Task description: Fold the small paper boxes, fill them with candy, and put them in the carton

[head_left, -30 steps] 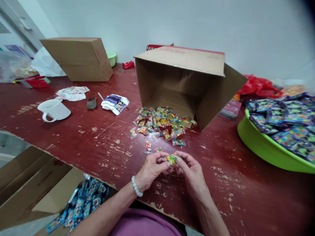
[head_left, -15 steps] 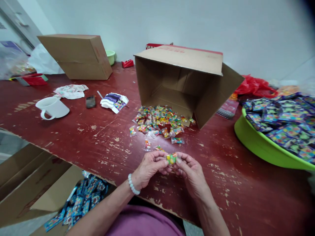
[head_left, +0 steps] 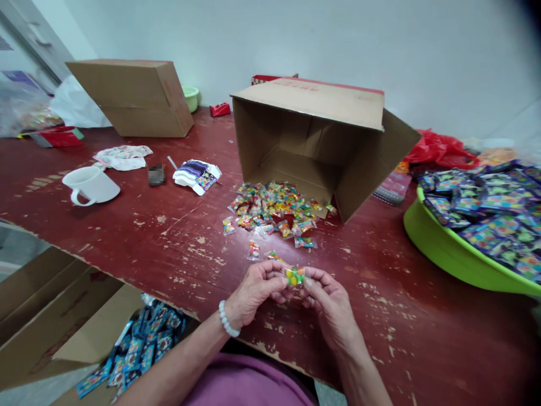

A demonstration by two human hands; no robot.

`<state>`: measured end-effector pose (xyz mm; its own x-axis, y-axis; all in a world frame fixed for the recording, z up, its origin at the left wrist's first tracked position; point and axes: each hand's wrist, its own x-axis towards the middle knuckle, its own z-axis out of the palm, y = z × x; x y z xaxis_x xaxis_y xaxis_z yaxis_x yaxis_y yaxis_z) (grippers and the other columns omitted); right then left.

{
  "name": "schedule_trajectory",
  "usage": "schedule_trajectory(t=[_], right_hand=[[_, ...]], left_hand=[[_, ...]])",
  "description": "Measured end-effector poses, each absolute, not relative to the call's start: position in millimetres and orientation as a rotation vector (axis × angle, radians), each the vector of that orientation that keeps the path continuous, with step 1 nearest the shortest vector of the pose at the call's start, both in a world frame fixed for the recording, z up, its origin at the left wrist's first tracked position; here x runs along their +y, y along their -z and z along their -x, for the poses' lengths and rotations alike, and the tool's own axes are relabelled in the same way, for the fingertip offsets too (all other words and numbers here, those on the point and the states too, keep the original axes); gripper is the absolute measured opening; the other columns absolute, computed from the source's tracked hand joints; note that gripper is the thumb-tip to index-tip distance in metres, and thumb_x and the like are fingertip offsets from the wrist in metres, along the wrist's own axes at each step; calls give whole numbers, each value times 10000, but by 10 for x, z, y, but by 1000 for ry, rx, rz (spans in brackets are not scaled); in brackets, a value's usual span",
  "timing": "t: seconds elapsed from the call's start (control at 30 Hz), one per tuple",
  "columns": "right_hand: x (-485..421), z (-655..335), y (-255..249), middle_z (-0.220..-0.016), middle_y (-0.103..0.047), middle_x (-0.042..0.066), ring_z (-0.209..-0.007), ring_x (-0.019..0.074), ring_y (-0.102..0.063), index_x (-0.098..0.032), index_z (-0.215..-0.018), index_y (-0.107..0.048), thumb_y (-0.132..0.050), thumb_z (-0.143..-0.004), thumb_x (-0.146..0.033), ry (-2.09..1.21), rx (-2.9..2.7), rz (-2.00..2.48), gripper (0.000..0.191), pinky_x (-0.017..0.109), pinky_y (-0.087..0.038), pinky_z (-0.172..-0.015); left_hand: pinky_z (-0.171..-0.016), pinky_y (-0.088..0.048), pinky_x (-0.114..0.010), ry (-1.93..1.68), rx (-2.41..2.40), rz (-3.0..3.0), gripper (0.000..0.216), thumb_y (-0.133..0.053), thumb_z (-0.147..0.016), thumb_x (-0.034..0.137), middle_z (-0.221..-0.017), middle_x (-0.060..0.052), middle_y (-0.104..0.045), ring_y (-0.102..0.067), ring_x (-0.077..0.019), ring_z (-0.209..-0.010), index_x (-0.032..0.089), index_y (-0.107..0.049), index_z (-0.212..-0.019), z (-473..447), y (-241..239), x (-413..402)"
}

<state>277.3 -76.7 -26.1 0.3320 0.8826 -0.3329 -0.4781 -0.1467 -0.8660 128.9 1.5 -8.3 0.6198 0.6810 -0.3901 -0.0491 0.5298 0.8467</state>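
Observation:
Between my two hands is a small clear candy packet (head_left: 295, 276) with yellow, green and orange pieces inside. My left hand (head_left: 257, 290), with a pale bead bracelet at the wrist, pinches its left end. The thumb and fingers of my right hand (head_left: 332, 299) are closed on its right end. Just beyond my fingers, two more candy packets lie on the table, one of them partly behind my left hand. A heap of similar packets (head_left: 274, 206) spills from the mouth of a cardboard box (head_left: 308, 104) tipped on its side.
The worn red table (head_left: 169, 242) bears a white mug (head_left: 91, 186), a cloth, a stack of printed sleeves (head_left: 196, 175) and another box (head_left: 139, 101). At right, a green basin (head_left: 448, 254) holds dark printed packets. Blue packets (head_left: 143, 338) lie in a carton below the table's edge.
The packet has turned slightly between my fingers, showing its face more flatly. Both hands stay in nearly the same place, and the things on the table have not moved.

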Motion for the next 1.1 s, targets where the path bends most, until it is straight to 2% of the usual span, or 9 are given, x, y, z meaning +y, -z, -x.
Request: schedule_trajectory(t=[0.67,0.9,1.0,1.1], right_hand=[[-853,-2771,320,-679,-650,5,-538,74,-530,-175,-957,-692,-835,-701,-416,-1258,-409,1240,380,152,-400,-490],[-792,-2944,572,-689,-651,14,-576,120,-529,-159,-909,-712,-791,-700,-468,-991,-539,1456,381,197,-395,-486],[-727,-3055,690,-750,-684,29,-658,161,-587,-161,-917,-704,-736,-744,-488,-871,-675,1575,371,246,-459,-587],[-665,-3123,762,-922,-721,72,-815,211,-645,-165,-982,-681,-691,-780,-485,-794,-801,1642,378,314,-499,-753]], left_hand=[[-584,-483,-221,-478,776,-910,254,-717,-747,263,-743,-37,-684,-675,-152,-667,136,-597,-931,-1286,114,-10],[-607,-495,-243,-467,855,-1213,267,-638,-819,316,-802,-42,-701,-635,-134,-660,149,-595,-1023,-1256,204,-23],[-664,-510,-278,-536,978,-1518,205,-562,-875,277,-838,-40,-710,-643,-154,-717,176,-619,-1043,-1168,249,58],[-852,-511,-359,-731,1121,-2005,225,-482,-923,238,-1008,-73,-711,-645,-204,-931,187,-644,-1070,-1055,325,245]])
